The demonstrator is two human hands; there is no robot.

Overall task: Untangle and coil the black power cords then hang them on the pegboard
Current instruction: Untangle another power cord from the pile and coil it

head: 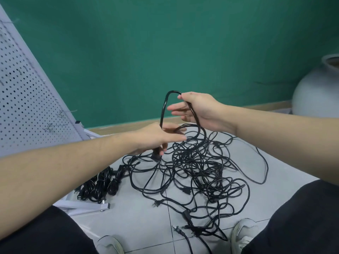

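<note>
A tangled heap of black power cords lies on the grey tiled floor in front of me. One black cord arches up out of the heap as a loop between my hands. My left hand grips its lower part, with the plug end sticking out under the fingers. My right hand pinches the top of the loop between thumb and forefinger, its other fingers spread out. Several coiled cord bundles lie at the foot of the white pegboard on the left.
The pegboard leans on a metal stand and carries a few wire hooks. A green wall is behind. A big grey round pot stands at the right. My knees and grey shoes frame the bottom.
</note>
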